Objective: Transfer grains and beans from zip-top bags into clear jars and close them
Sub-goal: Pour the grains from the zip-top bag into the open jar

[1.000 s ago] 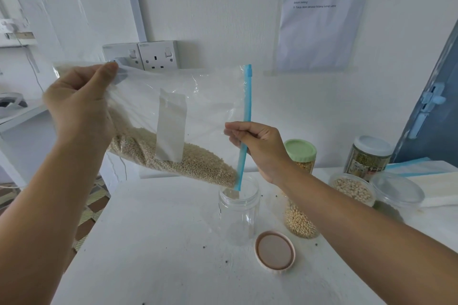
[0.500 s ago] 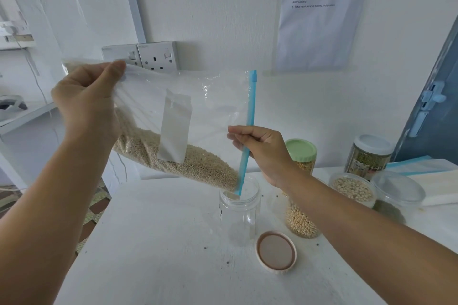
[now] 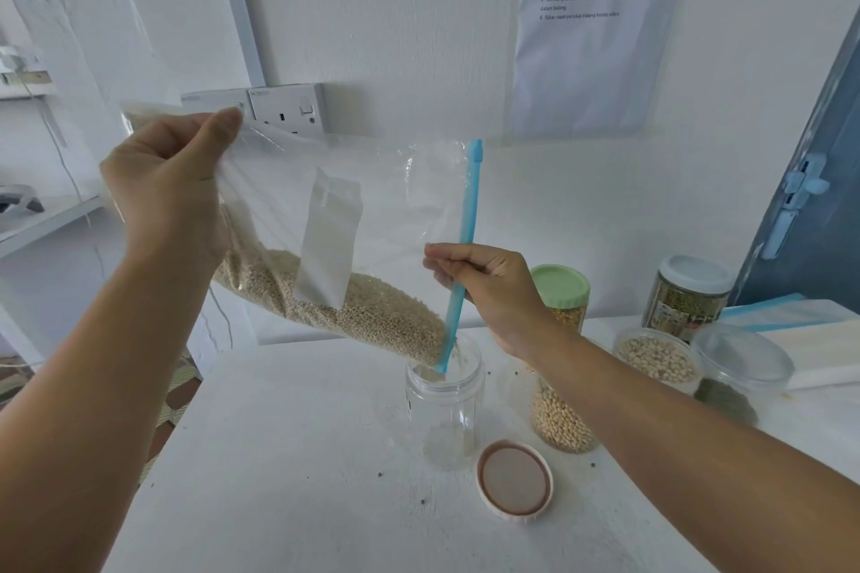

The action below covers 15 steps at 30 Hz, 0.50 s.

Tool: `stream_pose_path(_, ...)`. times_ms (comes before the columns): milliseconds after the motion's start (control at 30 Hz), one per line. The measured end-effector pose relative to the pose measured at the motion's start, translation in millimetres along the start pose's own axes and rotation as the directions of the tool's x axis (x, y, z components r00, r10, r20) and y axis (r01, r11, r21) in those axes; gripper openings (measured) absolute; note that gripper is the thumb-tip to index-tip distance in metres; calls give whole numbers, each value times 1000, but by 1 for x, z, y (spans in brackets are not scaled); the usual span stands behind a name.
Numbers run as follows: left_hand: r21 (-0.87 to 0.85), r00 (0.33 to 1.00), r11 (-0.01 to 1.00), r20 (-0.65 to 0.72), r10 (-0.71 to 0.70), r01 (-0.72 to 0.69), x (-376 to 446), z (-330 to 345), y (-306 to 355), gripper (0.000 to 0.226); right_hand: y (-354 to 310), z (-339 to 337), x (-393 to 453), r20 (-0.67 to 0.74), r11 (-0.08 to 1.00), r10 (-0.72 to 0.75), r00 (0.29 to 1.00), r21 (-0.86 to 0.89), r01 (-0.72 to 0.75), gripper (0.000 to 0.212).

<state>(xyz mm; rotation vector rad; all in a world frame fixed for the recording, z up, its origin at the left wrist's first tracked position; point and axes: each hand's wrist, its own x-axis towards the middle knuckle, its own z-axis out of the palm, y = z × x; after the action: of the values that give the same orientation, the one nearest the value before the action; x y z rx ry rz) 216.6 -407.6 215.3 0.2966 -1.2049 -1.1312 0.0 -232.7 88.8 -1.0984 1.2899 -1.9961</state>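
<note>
Nearest me, loose lid [image 3: 515, 483] lies inner face up on the white table [image 3: 288, 456], just beside the open clear jar [image 3: 444, 405]. A few grains sit on the jar's bottom. Zip-top bag [image 3: 325, 219] is held tilted above it, lower corner of the blue zip strip [image 3: 465, 247] dipping into the jar mouth, grains [image 3: 372, 316] piled against that corner. My right hand [image 3: 493, 288] pinches the zip strip mid-length. My left hand [image 3: 172, 181] grips the bag's raised far end. Behind: green-lidded jar [image 3: 561, 288] and more containers by the wall.
</note>
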Motion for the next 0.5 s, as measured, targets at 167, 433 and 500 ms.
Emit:
stream_pose_path(167,1,1000,1000,-21,-9,9,5,-6,-2,22,-5,3,3,15,1000,0,1000,6,0,26)
stream_pose_path(433,5,999,1000,-32,-8,8,14,-10,-1,18,-2,11,8,37,1000,8,999,9,-8,26)
stream_pose_path(500,3,999,1000,-34,-17,17,15,-10,0,20,-2,12,8,33,1000,9,999,9,-9,26)
